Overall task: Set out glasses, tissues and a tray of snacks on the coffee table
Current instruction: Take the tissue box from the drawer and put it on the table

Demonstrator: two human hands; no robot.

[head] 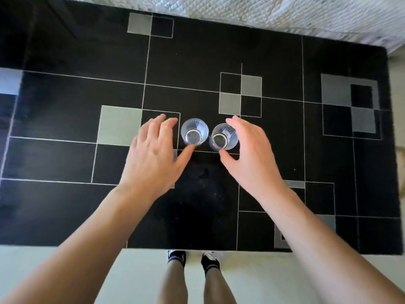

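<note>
Two clear ribbed glasses stand upright side by side on the black coffee table (65, 128), which is patterned with grey squares and thin white lines. My left hand (153, 154) is spread beside the left glass (194, 131). Its fingers are a little apart from the glass and its thumb tip is at the near rim. My right hand (249, 154) cups the right glass (223, 137), with the fingers against its far right side and the thumb at its near side. No tissues or snack tray are in view.
A white quilted cover (285, 12) runs along the table's far edge. Pale floor (135, 270) lies at the near edge, where my legs and feet (192, 260) stand close to the table.
</note>
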